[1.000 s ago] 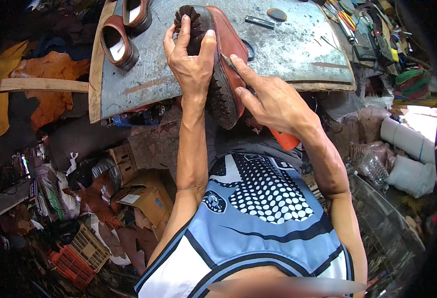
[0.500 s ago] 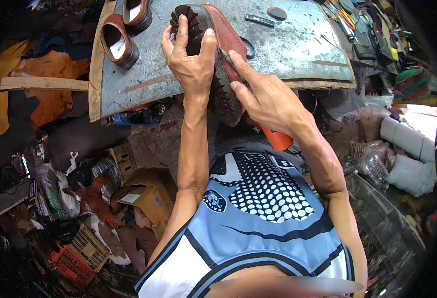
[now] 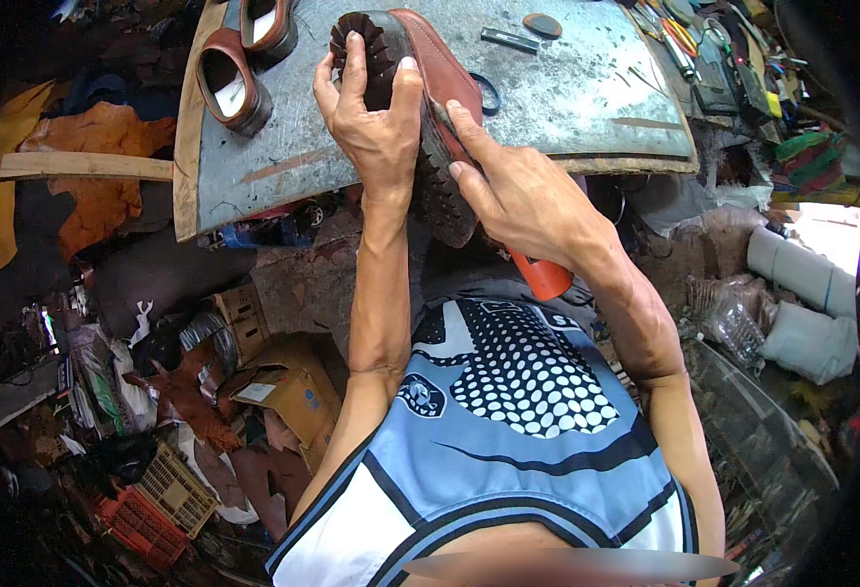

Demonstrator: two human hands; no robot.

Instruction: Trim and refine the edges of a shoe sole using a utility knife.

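Observation:
A reddish-brown leather shoe (image 3: 442, 61) is tilted over the bench's near edge, its dark, jagged-ridged sole turned partly toward me. My left hand (image 3: 376, 132) grips it across the sole, fingers toward the ridged end and thumb beside the upper. On the shoe's right side, my right hand (image 3: 533, 201) is closed around an orange-handled tool (image 3: 545, 278), whose handle end sticks out below the palm. A thin grey part shows by the right fingertips, against the seam between sole and upper. The tool's exact kind is hidden by the hand.
Two brown shoes (image 3: 226, 83) stand at the metal-topped bench's (image 3: 587, 98) left edge. Farther back lie a dark flat bar (image 3: 510, 40) and a small oval piece (image 3: 543, 25). Tools crowd the right corner. Leather pieces (image 3: 107, 176), a cardboard box (image 3: 293, 396) and crates (image 3: 171, 489) lie left.
Both hands and the shoe have shifted slightly to the left. The orange handle has moved a little left with my right hand; both grips stay the same.

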